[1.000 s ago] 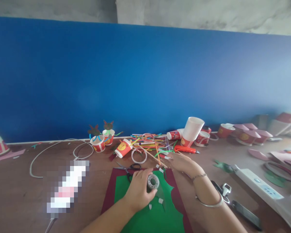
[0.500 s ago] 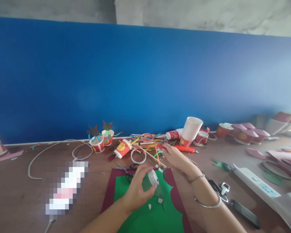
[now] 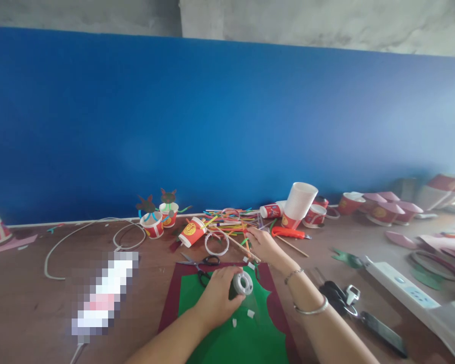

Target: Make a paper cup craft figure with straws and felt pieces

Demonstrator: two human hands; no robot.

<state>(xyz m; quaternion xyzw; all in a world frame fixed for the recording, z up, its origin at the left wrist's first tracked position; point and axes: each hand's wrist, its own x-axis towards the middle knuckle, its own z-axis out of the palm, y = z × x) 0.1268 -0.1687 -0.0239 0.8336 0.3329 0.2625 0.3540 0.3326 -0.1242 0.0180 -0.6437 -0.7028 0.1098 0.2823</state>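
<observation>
My left hand (image 3: 218, 298) is closed round a small grey-white ring-shaped roll (image 3: 243, 283), held above the green sheet (image 3: 208, 338). That sheet lies on a dark red one, with small white bits on it. Farther forward, my right hand (image 3: 263, 245) reaches to the near right side of a pile of coloured sticks (image 3: 231, 227). Its fingers are bent down among the sticks; whether they grip anything is hidden. Black-handled scissors (image 3: 202, 268) lie open just beyond my left hand. An orange cutter (image 3: 288, 232) rests right of the pile.
Paper cups (image 3: 192, 232) stand and lie along the blue wall, with a tall white stack (image 3: 300, 202) at the right. Keys (image 3: 337, 296), a white power strip (image 3: 398, 285) and pink paper pieces are at the right. A white cable (image 3: 47, 258) loops at the left.
My right hand has moved slightly left and nearer, uncovering more of the orange cutter. My left hand has turned the roll so its round face shows more.
</observation>
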